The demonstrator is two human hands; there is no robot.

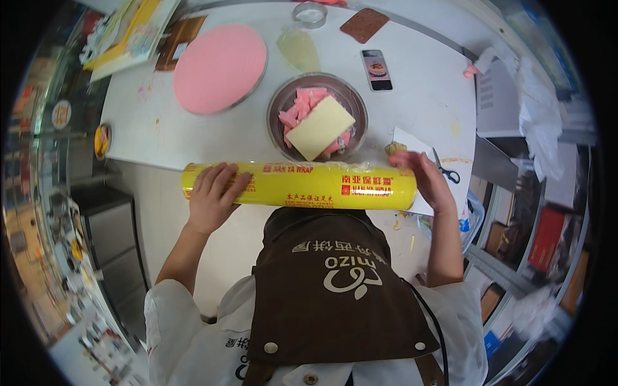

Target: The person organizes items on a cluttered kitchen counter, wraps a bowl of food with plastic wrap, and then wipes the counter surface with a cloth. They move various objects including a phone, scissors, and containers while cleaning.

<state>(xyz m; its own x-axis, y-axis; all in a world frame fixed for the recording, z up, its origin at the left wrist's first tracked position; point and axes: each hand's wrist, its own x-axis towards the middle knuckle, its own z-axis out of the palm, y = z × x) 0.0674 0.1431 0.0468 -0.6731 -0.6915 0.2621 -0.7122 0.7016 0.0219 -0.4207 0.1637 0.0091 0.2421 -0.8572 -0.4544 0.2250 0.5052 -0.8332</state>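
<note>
A long yellow roll of plastic wrap [299, 186] lies across in front of me, along the front edge of the table. My left hand [215, 195] is laid over its left end, fingers spread on the printed surface. At the right end, my right hand [427, 176] has its palm beside the roll and its fingertips near the top edge. Whether it grips the roll or the film cannot be made out. Just beyond the roll stands a round metal bowl [275, 116] with pink pieces [301, 106] and a pale yellow rectangular slab [321, 128] lying on them.
Behind the bowl are a pink round board [219, 67], a piping bag [299, 48], a metal ring [309, 14], a brown mold [364, 25] and a phone [377, 71]. Scissors [449, 173] lie at right on white paper, near a small piping tip [396, 147]. Shelves [521, 260] stand right.
</note>
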